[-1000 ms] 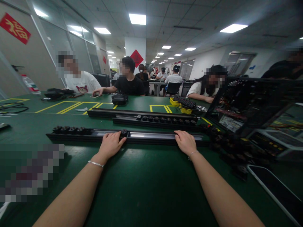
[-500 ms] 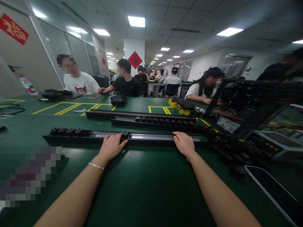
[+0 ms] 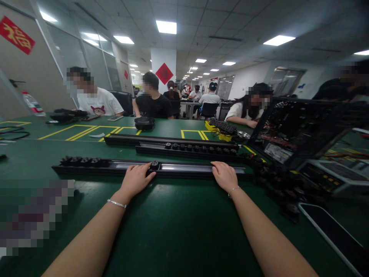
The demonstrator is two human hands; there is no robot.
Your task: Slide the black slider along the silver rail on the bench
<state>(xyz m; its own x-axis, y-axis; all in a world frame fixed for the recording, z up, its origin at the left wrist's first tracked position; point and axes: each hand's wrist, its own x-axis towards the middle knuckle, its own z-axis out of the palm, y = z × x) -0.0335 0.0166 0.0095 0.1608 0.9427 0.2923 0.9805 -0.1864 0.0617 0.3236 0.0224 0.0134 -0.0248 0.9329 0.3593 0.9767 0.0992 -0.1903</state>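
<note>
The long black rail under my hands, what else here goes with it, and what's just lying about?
In hand:
long black rail with a silver channel
small black socket module at left hand
right hand
loose black modules

Lying about:
two black rails behind
black pouch
yellow box

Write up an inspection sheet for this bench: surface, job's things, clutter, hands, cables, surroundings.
Surface: green mat with yellow marked boxes.
Job's things: long black rail lying across the mat, a small black module in its channel, more modules at its left end.
Clutter: two further rails behind, loose black modules at right, open black chassis.
Hands: left hand on the rail by the module; right hand flat on the rail.
Cables: black cable far left.
Surroundings: seated people at tables beyond.
</note>
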